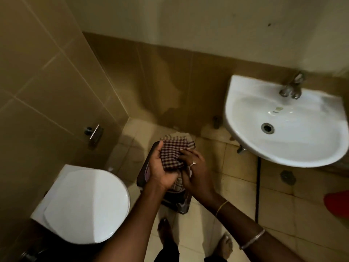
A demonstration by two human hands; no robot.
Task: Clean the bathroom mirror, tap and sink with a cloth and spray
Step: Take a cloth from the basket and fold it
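dim, warm cast | soft blur | glare on sink [245, 148] | edges bowed

A red object [338, 204] is cut by the right edge; the tap [290, 88] is blurred; the cloth [172, 155] partly hides a dark container [179, 206].

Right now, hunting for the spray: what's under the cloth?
A dark container on the floor. The cloth, left hand and right hand cover most of it, so its contents cannot be seen.

The checked cloth [172, 154] (maroon-white) is bunched between left hand [162, 172] and right hand [196, 172], near the white sink [229, 118].
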